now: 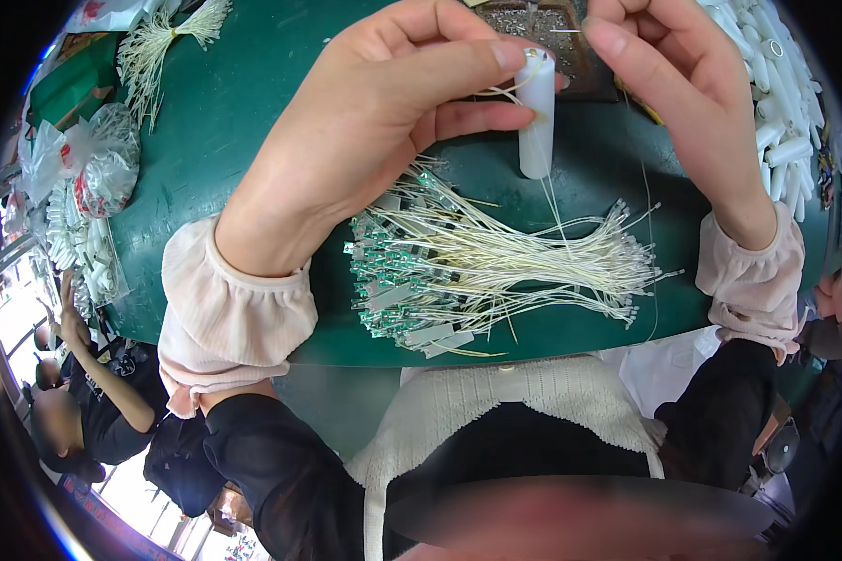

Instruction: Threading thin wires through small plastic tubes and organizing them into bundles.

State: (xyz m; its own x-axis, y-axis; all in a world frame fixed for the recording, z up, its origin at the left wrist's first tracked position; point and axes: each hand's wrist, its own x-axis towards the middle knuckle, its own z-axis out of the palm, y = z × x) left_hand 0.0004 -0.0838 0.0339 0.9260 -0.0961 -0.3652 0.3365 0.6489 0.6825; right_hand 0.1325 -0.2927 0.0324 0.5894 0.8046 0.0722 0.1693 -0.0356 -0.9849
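Note:
My left hand (384,103) is closed round a white plastic tube (536,140), which stands upright between thumb and fingers. Thin pale wires run from the tube's top end, past my fingertips. To the right of it, my right hand (678,89) pinches a thin, straight, whitish wire-like piece (563,31) whose tip points toward the tube; its kind is not clear. Below both hands lies a bundle of pale wires (552,271), with small green circuit boards (393,271) at its left end and small tips at its right end.
A dark tray of metal bits (571,75) sits behind the tube. Many white tubes (781,122) are heaped at the right. Far left are another wire bundle (164,65) and plastic bags (108,164) on the green table (225,140). Another person (112,402) is at lower left.

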